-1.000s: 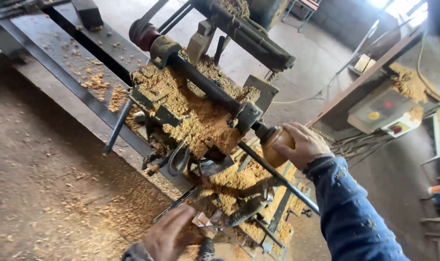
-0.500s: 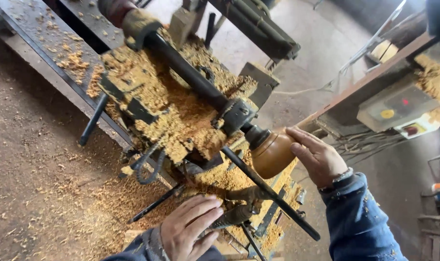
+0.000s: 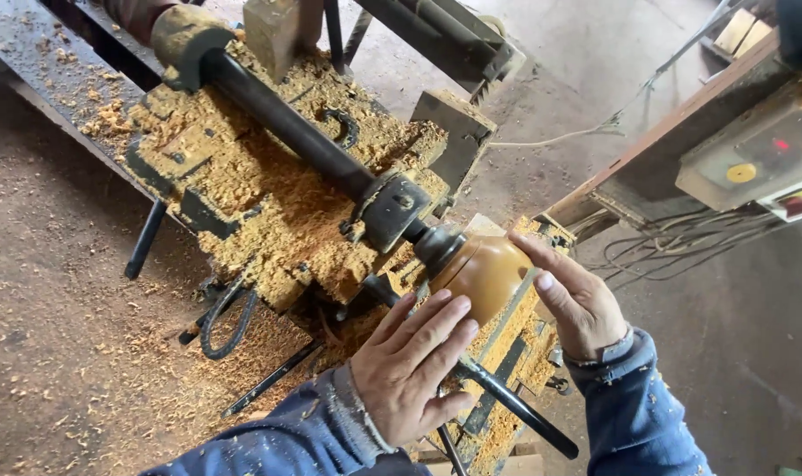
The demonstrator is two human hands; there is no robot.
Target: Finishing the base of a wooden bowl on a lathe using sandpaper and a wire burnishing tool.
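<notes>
Sawdust blankets the lathe bed [image 3: 269, 203] where a rounded wooden piece [image 3: 485, 275] sits on the spindle (smooth, hard, probably slippery). Left hand [image 3: 414, 370] and right hand [image 3: 577, 304], both open, cup its sides, the safest hold.
</notes>
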